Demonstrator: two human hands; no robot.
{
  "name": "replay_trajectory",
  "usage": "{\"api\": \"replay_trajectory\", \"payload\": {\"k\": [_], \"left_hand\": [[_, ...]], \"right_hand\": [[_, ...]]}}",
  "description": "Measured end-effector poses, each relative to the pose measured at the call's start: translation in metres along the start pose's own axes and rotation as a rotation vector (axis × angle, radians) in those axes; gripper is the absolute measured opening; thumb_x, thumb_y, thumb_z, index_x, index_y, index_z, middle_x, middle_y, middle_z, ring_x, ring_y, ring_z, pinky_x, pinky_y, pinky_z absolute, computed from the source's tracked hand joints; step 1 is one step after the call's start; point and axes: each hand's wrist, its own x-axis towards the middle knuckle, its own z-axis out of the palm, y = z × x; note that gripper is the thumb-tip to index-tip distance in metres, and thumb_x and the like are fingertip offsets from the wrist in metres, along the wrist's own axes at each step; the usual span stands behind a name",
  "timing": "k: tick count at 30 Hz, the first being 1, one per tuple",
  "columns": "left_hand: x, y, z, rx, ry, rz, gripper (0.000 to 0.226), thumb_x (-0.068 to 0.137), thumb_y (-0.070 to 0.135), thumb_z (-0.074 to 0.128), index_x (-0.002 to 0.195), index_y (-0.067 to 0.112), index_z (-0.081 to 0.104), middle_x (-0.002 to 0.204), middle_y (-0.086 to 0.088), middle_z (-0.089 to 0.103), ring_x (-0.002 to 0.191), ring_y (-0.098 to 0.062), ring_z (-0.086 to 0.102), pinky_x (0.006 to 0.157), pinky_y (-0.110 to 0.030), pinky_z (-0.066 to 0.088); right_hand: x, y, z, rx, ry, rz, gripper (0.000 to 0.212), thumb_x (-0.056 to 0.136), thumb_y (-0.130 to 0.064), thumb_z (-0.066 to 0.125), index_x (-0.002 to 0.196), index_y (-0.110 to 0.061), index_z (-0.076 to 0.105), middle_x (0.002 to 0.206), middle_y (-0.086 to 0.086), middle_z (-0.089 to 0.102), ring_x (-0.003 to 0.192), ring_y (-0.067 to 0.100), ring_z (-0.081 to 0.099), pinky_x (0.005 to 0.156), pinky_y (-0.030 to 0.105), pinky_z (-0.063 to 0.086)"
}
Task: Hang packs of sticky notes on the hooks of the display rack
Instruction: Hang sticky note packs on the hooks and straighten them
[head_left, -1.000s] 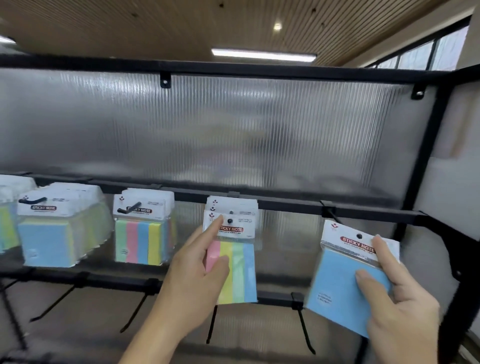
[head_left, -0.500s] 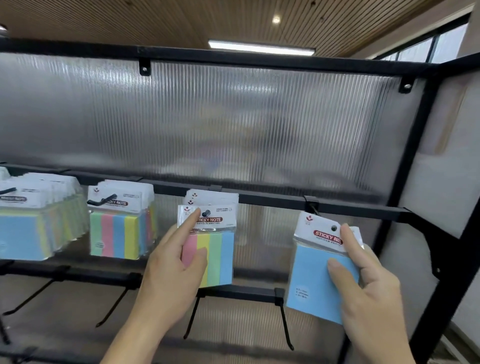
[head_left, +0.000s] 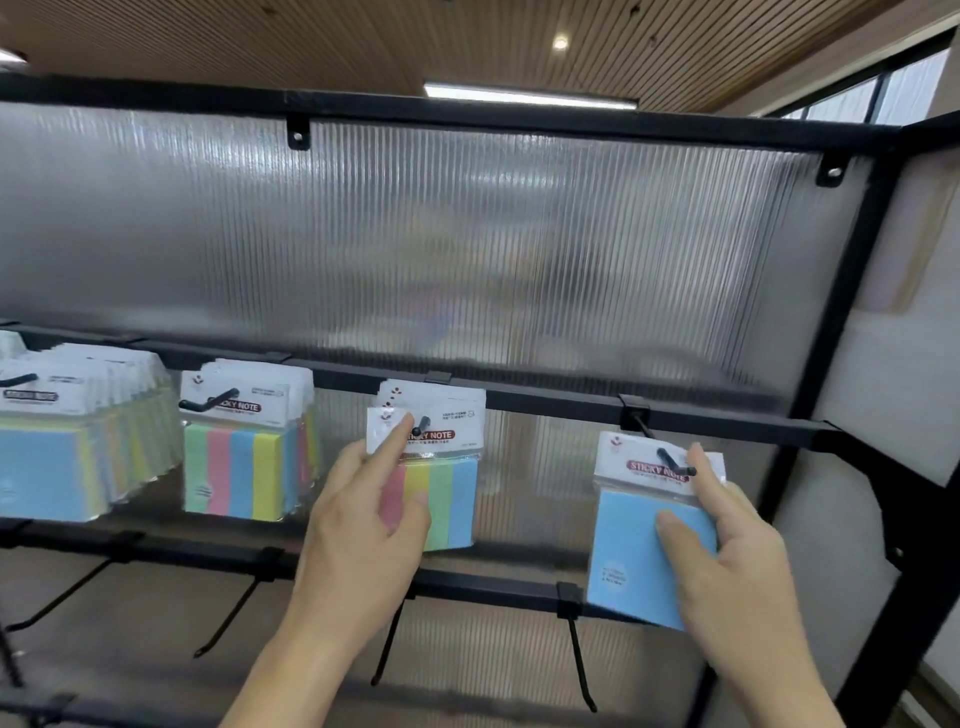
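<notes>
My left hand (head_left: 366, 525) pinches a multicoloured striped sticky-note pack (head_left: 441, 493) that hangs on a black hook (head_left: 420, 423) of the rack's upper bar (head_left: 545, 402); the forefinger lies on its white header beside the hook tip. My right hand (head_left: 727, 551) holds a blue sticky-note pack (head_left: 631, 551) by thumb and fingers. The rightmost hook (head_left: 667, 460) pokes through that pack's header hole. More packs hang behind the striped one.
Further left hang a bunch of striped packs (head_left: 244, 457) and a thick bunch of blue-fronted packs (head_left: 62, 457). A lower bar (head_left: 493, 590) carries several bare hooks. A ribbed translucent panel backs the rack, and its black frame post (head_left: 852, 364) stands at the right.
The blue pack has been lifted and pushed onto the rightmost hook, whose tip now shows through the header hole. My left hand stays on the striped pack. The camera has tilted slightly.
</notes>
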Motion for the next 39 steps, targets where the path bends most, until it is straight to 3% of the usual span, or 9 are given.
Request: {"api": "replay_trajectory", "payload": {"k": [5, 8, 12, 16, 20, 23, 25, 31, 39], "left_hand": [[-0.001, -0.002, 0.0, 0.054, 0.01, -0.022, 0.051, 0.092, 0.02, 0.061, 0.139, 0.035, 0.049, 0.128, 0.012, 0.036, 0.108, -0.009, 0.046, 0.093, -0.025, 0.04], [0.0, 0.0, -0.002, 0.082, -0.027, -0.044, 0.05, 0.094, 0.024, 0.059, 0.141, 0.036, 0.047, 0.145, 0.01, 0.027, 0.123, 0.0, 0.03, 0.098, -0.021, 0.032], [-0.001, 0.001, -0.005, 0.165, -0.1, -0.049, 0.056, 0.096, 0.03, 0.054, 0.147, 0.041, 0.034, 0.155, 0.011, 0.016, 0.141, -0.011, 0.024, 0.113, -0.035, 0.032], [-0.004, 0.002, -0.011, 0.281, -0.149, -0.036, 0.06, 0.098, 0.033, 0.05, 0.151, 0.044, 0.022, 0.158, 0.008, 0.009, 0.136, -0.001, 0.018, 0.113, -0.035, 0.028], [-0.019, -0.002, -0.017, 0.282, -0.142, -0.033, 0.06, 0.098, 0.033, 0.05, 0.151, 0.043, 0.022, 0.159, 0.007, 0.013, 0.146, -0.011, 0.014, 0.117, -0.039, 0.026], [-0.037, -0.009, -0.024, 0.305, -0.138, -0.083, 0.061, 0.097, 0.031, 0.051, 0.151, 0.04, 0.025, 0.159, 0.008, 0.016, 0.146, -0.009, 0.014, 0.117, -0.037, 0.027], [-0.048, -0.014, -0.032, 0.355, -0.132, -0.124, 0.061, 0.097, 0.03, 0.051, 0.152, 0.037, 0.025, 0.159, 0.007, 0.016, 0.145, -0.011, 0.015, 0.117, -0.035, 0.026], [-0.089, -0.042, -0.086, 0.561, -0.077, -0.329, 0.061, 0.099, 0.034, 0.047, 0.154, 0.034, 0.019, 0.162, 0.0, 0.012, 0.147, -0.015, 0.01, 0.117, -0.032, 0.015], [-0.157, -0.091, -0.178, 0.673, -0.054, -0.622, 0.062, 0.1, 0.036, 0.047, 0.155, 0.032, 0.018, 0.162, 0.004, 0.017, 0.147, -0.013, 0.015, 0.115, -0.028, 0.018]], "right_hand": [[0.021, 0.007, 0.009, -0.199, -0.014, -0.008, 0.062, 0.096, -0.009, 0.051, 0.148, -0.035, 0.03, 0.111, -0.005, 0.047, 0.089, -0.011, 0.049, 0.066, -0.002, 0.036], [0.031, 0.009, 0.013, -0.294, -0.002, -0.001, 0.065, 0.096, -0.014, 0.054, 0.147, -0.042, 0.025, 0.114, -0.006, 0.039, 0.086, 0.006, 0.041, 0.069, 0.012, 0.032], [0.034, 0.016, 0.018, -0.434, -0.023, -0.02, 0.074, 0.094, -0.02, 0.059, 0.141, -0.051, 0.013, 0.127, 0.004, 0.038, 0.096, 0.018, 0.046, 0.083, 0.029, 0.036], [0.031, 0.015, 0.02, -0.488, -0.037, -0.014, 0.079, 0.092, -0.019, 0.061, 0.151, -0.042, 0.013, 0.137, 0.011, 0.034, 0.109, 0.03, 0.051, 0.093, 0.038, 0.041], [0.005, 0.021, 0.025, -0.483, 0.09, -0.049, 0.076, 0.087, -0.011, 0.065, 0.152, -0.025, 0.028, 0.14, 0.017, 0.033, 0.108, 0.035, 0.049, 0.09, 0.043, 0.043], [-0.028, 0.024, 0.041, -0.386, 0.106, -0.213, 0.049, 0.087, -0.008, 0.061, 0.135, -0.003, 0.051, 0.123, 0.019, 0.05, 0.104, 0.03, 0.052, 0.089, 0.028, 0.036], [-0.047, 0.021, 0.056, -0.33, -0.028, -0.348, 0.036, 0.086, -0.011, 0.056, 0.121, -0.001, 0.063, 0.11, 0.012, 0.06, 0.096, 0.019, 0.054, 0.087, 0.015, 0.034], [-0.089, -0.014, 0.114, -0.144, -0.564, -0.513, 0.043, 0.092, -0.024, 0.052, 0.133, -0.012, 0.057, 0.131, 0.003, 0.058, 0.124, 0.015, 0.051, 0.106, 0.031, 0.039], [-0.143, -0.058, 0.212, -0.247, -1.007, -0.563, 0.049, 0.101, -0.028, 0.043, 0.148, -0.014, 0.036, 0.154, 0.005, 0.034, 0.144, 0.014, 0.023, 0.112, 0.016, 0.005]]}}
